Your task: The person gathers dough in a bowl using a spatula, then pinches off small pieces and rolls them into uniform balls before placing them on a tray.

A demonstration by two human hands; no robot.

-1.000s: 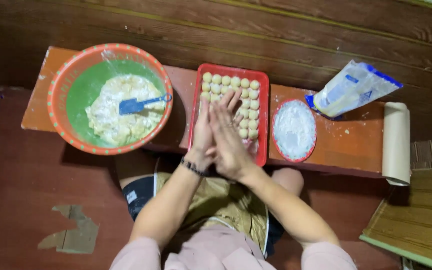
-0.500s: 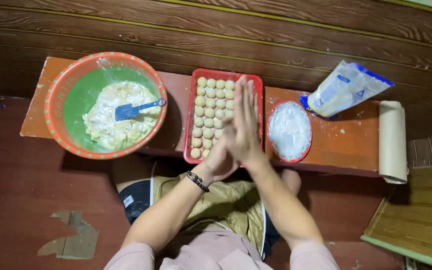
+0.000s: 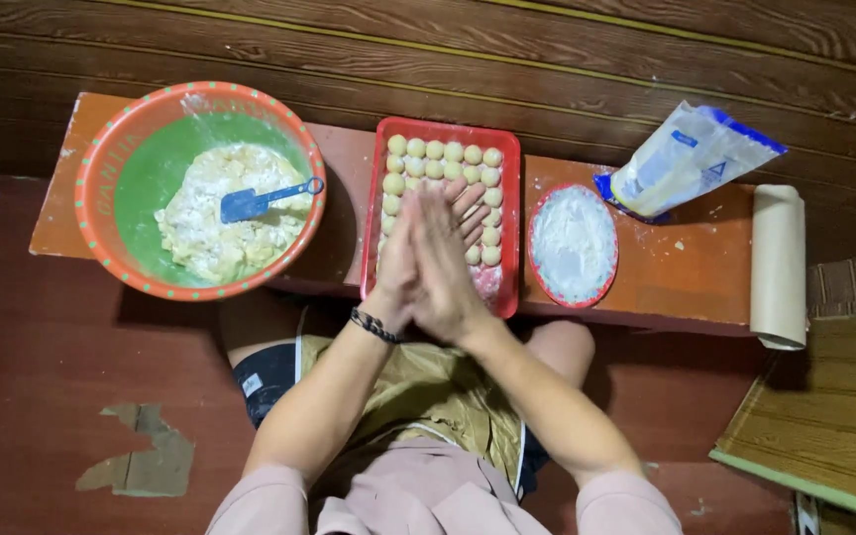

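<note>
My left hand (image 3: 392,285) and my right hand (image 3: 444,269) are pressed flat together, palm to palm, just above the near half of a red rectangular tray (image 3: 513,208). The right hand lies on top and the left hand's fingertips stick out beyond it to the right. Whatever sits between the palms is hidden. Rows of small pale dough balls (image 3: 438,152) fill the far end and right side of the tray. A dark beaded bracelet (image 3: 375,326) circles my left wrist.
The tray rests on a low orange bench (image 3: 691,272). Left of it stands an orange-and-green bowl (image 3: 91,183) of pale dough with a blue spatula (image 3: 250,203). To the right are a red plate of flour (image 3: 573,243), a flour bag (image 3: 691,159) and a paper roll (image 3: 778,263).
My pressed hands slid against each other: the fingers reached far up the tray half a second ago and have now drawn back toward me. The view has shifted slightly.
</note>
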